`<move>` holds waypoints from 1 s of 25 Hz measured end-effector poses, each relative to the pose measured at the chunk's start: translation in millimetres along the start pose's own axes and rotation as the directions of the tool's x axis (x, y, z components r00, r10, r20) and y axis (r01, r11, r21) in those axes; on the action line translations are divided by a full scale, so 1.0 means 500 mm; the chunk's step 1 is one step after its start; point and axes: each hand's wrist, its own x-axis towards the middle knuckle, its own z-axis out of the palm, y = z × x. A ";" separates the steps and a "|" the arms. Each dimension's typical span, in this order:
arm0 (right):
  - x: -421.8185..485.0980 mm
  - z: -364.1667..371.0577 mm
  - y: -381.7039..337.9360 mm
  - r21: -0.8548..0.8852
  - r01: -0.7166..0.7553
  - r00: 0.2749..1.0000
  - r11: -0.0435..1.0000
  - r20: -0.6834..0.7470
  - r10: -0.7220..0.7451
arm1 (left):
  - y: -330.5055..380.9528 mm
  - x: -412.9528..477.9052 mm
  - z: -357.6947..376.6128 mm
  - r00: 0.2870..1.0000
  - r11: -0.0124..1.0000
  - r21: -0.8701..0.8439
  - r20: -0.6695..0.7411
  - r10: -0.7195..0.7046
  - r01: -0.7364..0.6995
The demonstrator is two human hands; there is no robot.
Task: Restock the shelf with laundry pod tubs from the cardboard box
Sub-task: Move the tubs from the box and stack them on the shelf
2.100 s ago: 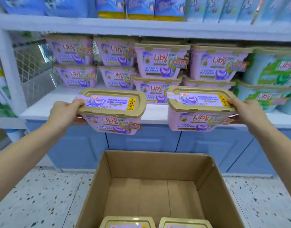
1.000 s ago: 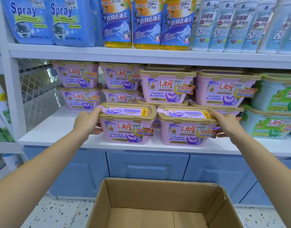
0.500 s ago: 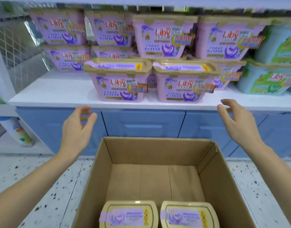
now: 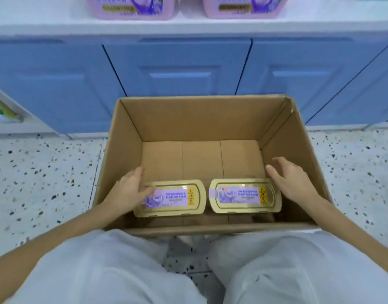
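An open cardboard box (image 4: pixel 131 123) stands on the floor before me. Two laundry pod tubs with gold lids and purple labels lie side by side at its near end: the left tub (image 4: pixel 173 198) and the right tub (image 4: pixel 243 195). My left hand (image 4: pixel 128 189) is inside the box with fingers spread, resting on the left tub's left end. My right hand (image 4: pixel 289 178) hovers with fingers apart over the right tub's right end. Neither hand grips a tub. Two pink tubs (image 4: pixel 131 6) sit on the white shelf (image 4: pixel 188 25) at the top edge.
Blue cabinet doors (image 4: pixel 177 69) run under the shelf behind the box. Speckled terrazzo floor (image 4: pixel 42 172) lies on both sides. My knees in pale trousers (image 4: pixel 114 268) press near the box's front wall. The far half of the box floor is bare cardboard.
Both hands set two tubs on the shelf, let go, and dropped into the box onto the remaining two tubs. The view tilted down from the shelf to the box.
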 end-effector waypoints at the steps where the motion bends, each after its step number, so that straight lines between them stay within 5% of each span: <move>1: 0.002 0.015 0.009 -0.015 -0.037 0.997 0.999 0.060 0.038 | -0.008 0.004 0.011 0.999 0.999 0.020 0.028 -0.027 0.027; 7: 0.031 0.045 0.036 0.025 -0.325 0.894 0.945 0.332 0.299 | -0.014 0.023 0.044 0.918 0.915 -0.125 0.165 -0.361 0.383; 12: 0.032 0.056 0.041 0.105 -0.479 0.776 0.871 0.515 0.364 | -0.053 0.040 0.080 0.742 0.614 -0.416 0.384 -0.550 0.671; 19: 0.042 0.054 0.048 0.241 -0.524 0.775 0.817 0.533 0.340 | -0.039 0.047 0.082 0.759 0.538 -0.540 0.388 -0.522 0.647; 25: 0.030 0.047 0.055 0.191 -0.313 0.914 0.930 0.328 0.240 | -0.044 0.032 0.064 0.859 0.721 -0.471 0.214 -0.465 0.508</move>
